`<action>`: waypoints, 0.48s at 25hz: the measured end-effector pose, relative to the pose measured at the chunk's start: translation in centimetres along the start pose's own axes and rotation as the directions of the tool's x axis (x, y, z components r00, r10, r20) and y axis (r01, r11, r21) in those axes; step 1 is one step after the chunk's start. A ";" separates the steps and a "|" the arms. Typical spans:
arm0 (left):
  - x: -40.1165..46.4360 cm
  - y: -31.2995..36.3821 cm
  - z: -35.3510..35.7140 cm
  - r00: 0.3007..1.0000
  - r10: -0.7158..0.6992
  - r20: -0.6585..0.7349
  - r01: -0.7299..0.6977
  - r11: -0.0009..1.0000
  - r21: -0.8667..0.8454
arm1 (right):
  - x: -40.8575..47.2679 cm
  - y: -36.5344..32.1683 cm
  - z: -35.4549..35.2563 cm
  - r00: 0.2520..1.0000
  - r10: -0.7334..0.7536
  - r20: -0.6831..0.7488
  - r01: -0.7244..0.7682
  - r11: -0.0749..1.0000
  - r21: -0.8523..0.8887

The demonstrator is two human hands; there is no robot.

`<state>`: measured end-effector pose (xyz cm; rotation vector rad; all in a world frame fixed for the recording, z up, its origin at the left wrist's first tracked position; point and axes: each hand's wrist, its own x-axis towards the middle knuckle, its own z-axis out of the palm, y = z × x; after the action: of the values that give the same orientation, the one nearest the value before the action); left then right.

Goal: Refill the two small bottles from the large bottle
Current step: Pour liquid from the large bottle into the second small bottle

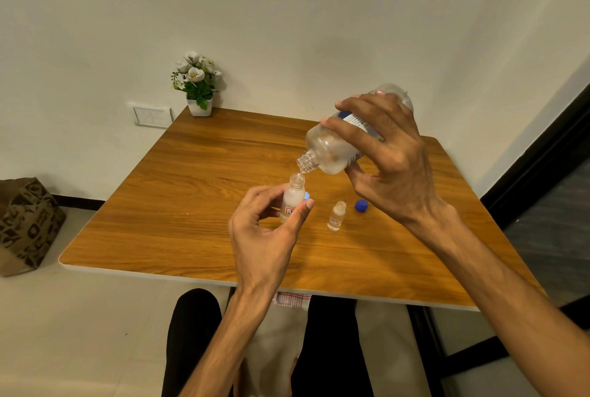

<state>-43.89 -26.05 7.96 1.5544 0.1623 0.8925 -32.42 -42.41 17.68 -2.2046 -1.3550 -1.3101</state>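
My right hand (pixel 388 154) grips the large clear bottle (pixel 329 149), uncapped and tilted neck-down to the left. Its mouth hangs just above the open mouth of a small clear bottle (pixel 293 195), and a thin stream of liquid runs between them. My left hand (pixel 265 227) holds that small bottle upright between thumb and fingers, above the wooden table (pixel 191 205). A second small bottle (pixel 336 216) stands open and upright on the table to the right, apart from both hands. A dark blue cap (pixel 361 206) lies beside it. A light blue cap (pixel 307 195) peeks out behind the held bottle.
A white pot of artificial flowers (pixel 196 84) stands at the table's far left corner by the wall. A brown paper bag (pixel 25 224) sits on the floor to the left. A checked cloth (pixel 292 299) lies on my lap under the table's near edge.
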 end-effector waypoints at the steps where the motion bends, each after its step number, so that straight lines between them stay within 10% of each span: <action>1: 0.0 0.0 0.0 1.000 0.000 0.001 0.000 1.000 0.000 | 0.0 0.0 0.0 1.000 0.000 0.001 0.000 1.000 -0.003; 12: 0.0 0.0 -0.1 1.000 0.000 -0.003 0.000 1.000 -0.004 | 0.0 -0.1 0.0 1.000 -0.013 0.006 0.013 1.000 -0.009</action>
<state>-43.96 -26.03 7.95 1.5495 0.1626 0.8948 -32.48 -42.32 17.68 -2.2112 -1.3711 -1.3173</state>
